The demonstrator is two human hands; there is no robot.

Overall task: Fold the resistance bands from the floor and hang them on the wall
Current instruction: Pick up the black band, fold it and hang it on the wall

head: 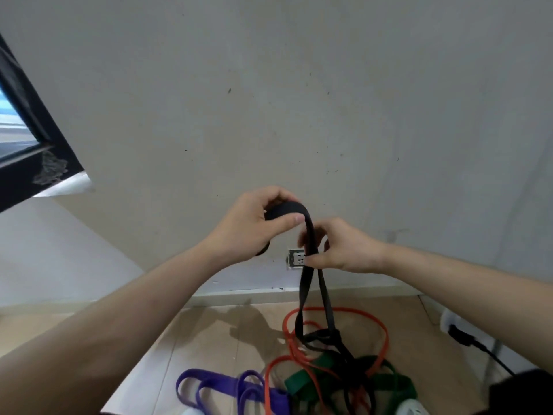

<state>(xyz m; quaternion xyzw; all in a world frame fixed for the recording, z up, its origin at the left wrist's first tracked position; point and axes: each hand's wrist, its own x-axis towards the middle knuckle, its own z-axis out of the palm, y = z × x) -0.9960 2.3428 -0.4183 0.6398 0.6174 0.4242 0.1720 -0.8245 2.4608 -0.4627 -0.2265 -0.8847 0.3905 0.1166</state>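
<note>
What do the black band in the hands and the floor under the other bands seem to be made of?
The black band looks like matte rubber or latex: it curves softly over the left hand and hangs limp. The floor looks like beige tile or laminate with a slight sheen and faint straight joints; which is unclear.

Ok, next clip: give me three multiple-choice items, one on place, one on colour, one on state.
1. Where is the purple band? A on the floor; B on the wall; C in a hand.
2. Which colour is the held band? A orange; B black; C green.
3. The right hand is: A open; B pinching the band; C resting on the floor.
Answers: 1A, it lies on the floor beside the green band. 2B, the left hand grips the black band. 3B, it pinches the hanging strands.
</note>
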